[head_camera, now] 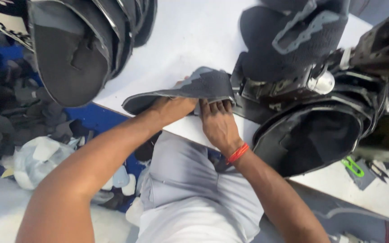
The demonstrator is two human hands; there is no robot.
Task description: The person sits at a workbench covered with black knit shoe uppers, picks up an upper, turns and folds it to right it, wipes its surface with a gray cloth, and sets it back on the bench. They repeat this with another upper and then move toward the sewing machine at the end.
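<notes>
Grey knit shoe upper with a dark rubbery edge (pixel 190 90) is seen flat-ish on the near edge of a white worktable (pixel 190 31), in the head view. Its right end is fed up against a black machine with metal fittings (pixel 293 85); its left end is curled up off the table and projects past the table edge.

Left hand (pixel 174 108) is laid on the upper from below and behind, the fingers tucked under or against the fabric; whether they are clenched on it cannot be told, since most of them are hidden by the piece. Right hand (pixel 219 123) is pressed on the table just beside the upper's right end, fingers bent with the tips touching the fabric edge, close to the machine. A red thread band (pixel 238 153) is worn at the right wrist.

Light grey trousers (pixel 185 184) are seen below the hands. A stack of dark shoe uppers (pixel 77 45) is placed at the table's far left corner. More grey-trimmed knit uppers (pixel 293 31) are piled above the machine. A black curved machine hood (pixel 311 139) is noted right of the right wrist. Green-handled snips (pixel 353 166) are lying on the table near the hood. Dark offcuts and pale scraps (pixel 37 153) are heaped on the floor at left.
</notes>
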